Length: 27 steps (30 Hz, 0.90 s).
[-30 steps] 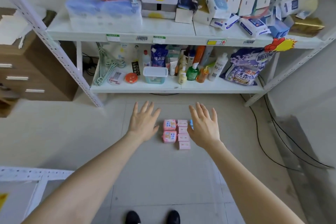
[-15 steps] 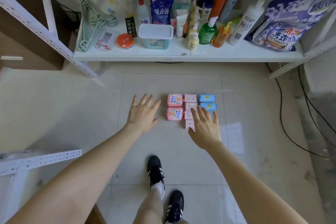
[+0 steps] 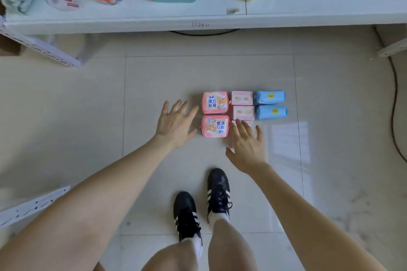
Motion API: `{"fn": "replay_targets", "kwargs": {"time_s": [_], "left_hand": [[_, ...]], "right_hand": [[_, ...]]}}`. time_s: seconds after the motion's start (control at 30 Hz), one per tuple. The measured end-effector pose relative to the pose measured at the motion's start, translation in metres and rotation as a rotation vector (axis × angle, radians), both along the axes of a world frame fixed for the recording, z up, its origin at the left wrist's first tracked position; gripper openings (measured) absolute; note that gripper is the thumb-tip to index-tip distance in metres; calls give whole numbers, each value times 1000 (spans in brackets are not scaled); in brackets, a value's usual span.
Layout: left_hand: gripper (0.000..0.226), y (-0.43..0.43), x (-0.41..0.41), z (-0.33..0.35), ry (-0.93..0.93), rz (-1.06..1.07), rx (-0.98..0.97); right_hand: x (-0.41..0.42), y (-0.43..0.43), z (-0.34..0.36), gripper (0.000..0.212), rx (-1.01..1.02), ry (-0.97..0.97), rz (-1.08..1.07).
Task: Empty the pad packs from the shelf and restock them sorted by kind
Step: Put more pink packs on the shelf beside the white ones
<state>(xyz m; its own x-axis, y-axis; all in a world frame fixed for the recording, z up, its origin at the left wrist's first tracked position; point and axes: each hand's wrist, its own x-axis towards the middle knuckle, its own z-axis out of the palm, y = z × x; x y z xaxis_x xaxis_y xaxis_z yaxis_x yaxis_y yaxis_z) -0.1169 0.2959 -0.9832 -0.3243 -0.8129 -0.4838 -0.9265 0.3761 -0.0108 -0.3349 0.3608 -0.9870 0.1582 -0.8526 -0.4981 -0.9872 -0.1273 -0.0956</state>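
Right hand [image 3: 247,145] lowered closer over pad packs [image 3: 215,105], left hand [image 3: 176,124] spread beside

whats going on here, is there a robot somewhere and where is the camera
No robot here: a person wears one camera on the head, looking down at their own arms and black shoes. On the tiled floor, before a low white shelf of bottles and tubs, pad packs lie in three columns: two coral pink packs, pale pink packs in the middle, two blue packs. The left hand is spread open beside the coral ones; the right hand is open over the nearest pale pink packs. Neither holds anything.
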Motion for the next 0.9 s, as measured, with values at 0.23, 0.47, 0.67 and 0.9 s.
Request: {"fn": "replay_targets", "kwargs": {"time_s": [0.23, 0.47, 0.67, 0.9], "left_hand": [[75, -49, -15, -109, 84, 35, -5], [82, -85, -26, -183, 110, 4, 11], [96, -104, -30, -214, 112, -31, 78], [103, -114, -34, -216, 217, -103, 168]], "right_hand": [[-3, -25, -112, 83, 58, -45, 8], [-6, -43, -184, 91, 36, -99, -12], [-4, -43, -215, 88, -33, -164, -25], [-1, -33, -218, 83, -138, -241, -77]]}}
